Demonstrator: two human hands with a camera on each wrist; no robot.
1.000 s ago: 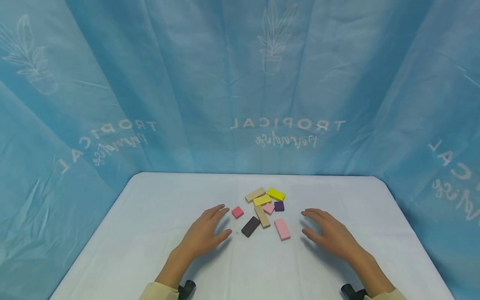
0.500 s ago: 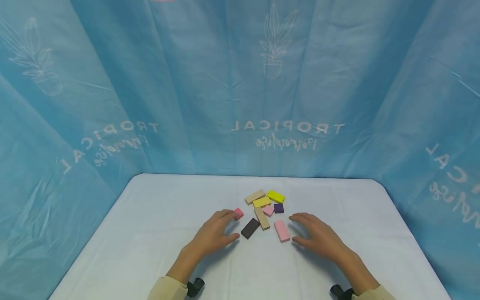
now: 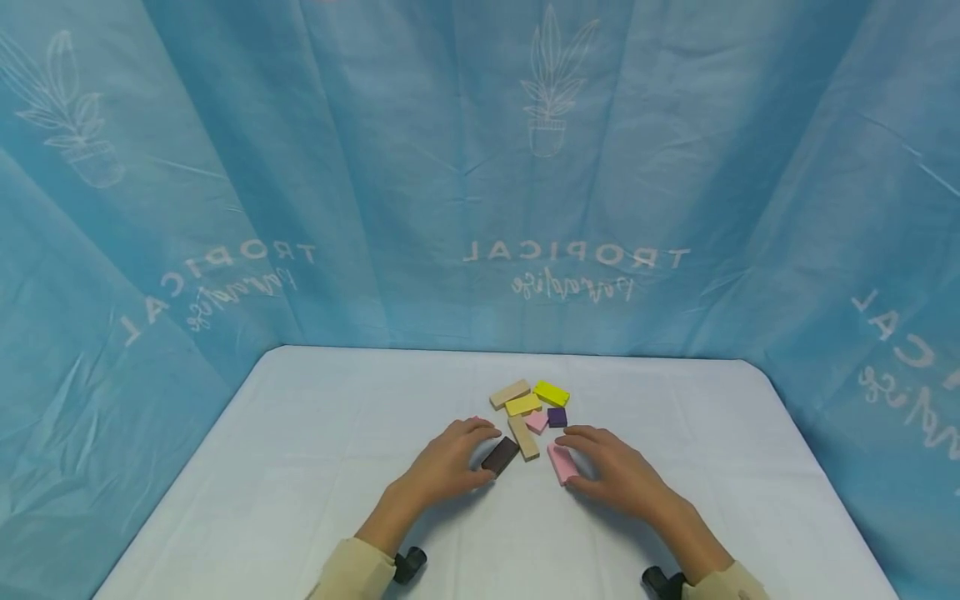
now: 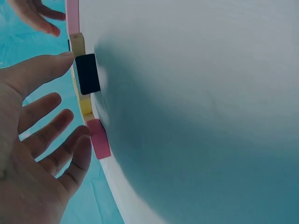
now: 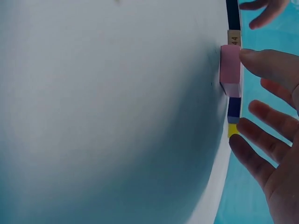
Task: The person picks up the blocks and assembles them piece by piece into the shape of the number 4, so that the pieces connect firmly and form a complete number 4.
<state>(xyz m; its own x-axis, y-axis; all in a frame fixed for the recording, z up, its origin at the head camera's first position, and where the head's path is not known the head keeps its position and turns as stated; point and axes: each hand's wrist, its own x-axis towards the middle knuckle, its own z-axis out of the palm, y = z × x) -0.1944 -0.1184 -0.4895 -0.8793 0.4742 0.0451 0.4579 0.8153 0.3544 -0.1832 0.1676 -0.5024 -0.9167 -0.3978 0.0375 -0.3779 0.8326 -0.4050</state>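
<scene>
My left hand (image 3: pixel 450 462) is spread beside a dark brown block (image 3: pixel 502 454), its thumb tip and fingertips at either end of the block. Under those fingers a small red block (image 4: pixel 98 139) is mostly hidden in the head view. On the other side my right hand (image 3: pixel 622 473) arches over a long pink block (image 3: pixel 561 463), thumb close to its near end and fingers over its far end. A plain wooden block (image 3: pixel 523 438) lies between the two hands. Both hands have relaxed, parted fingers and grip nothing.
Just beyond the hands lie a small pink block (image 3: pixel 537 422), a purple block (image 3: pixel 557 417), two yellow blocks (image 3: pixel 552 392) and another plain wooden block (image 3: pixel 510 394). A white cloth covers the table (image 3: pixel 315 450). Behind it hangs a blue curtain (image 3: pixel 375 208).
Both hands have moved inward toward the blocks, the left to the right and the right to the left. My left fingers now cover the red block. The blocks have stayed where they were.
</scene>
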